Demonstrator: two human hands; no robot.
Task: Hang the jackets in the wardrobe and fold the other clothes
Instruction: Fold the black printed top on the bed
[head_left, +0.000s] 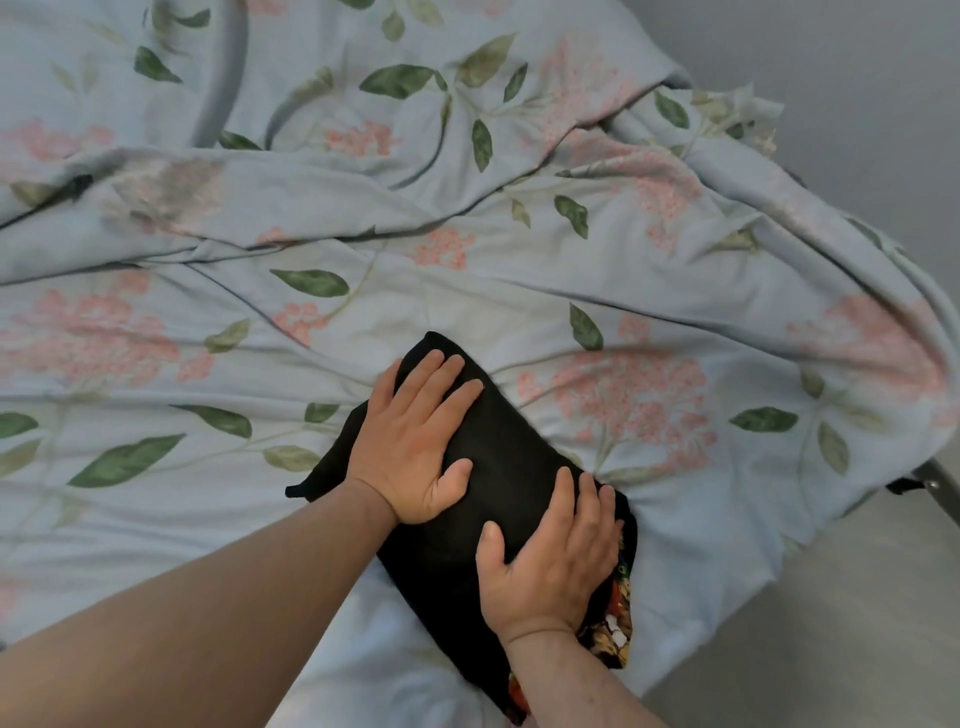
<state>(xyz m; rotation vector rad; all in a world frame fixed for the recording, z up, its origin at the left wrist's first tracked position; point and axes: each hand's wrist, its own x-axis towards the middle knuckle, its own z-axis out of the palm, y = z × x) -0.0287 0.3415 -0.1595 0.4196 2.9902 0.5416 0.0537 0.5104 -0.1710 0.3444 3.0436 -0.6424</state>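
A folded black garment (498, 467) (a colourful print shows at its near right edge) lies on the floral duvet (467, 218) near the bed's front right corner. The left hand (415, 441) and right hand (550, 556) both press flat on it, fingers straight and spread

Two hands, the left hand (415, 441) and right hand (550, 556), one folded black garment (498, 447), one floral duvet (467, 208), one bed
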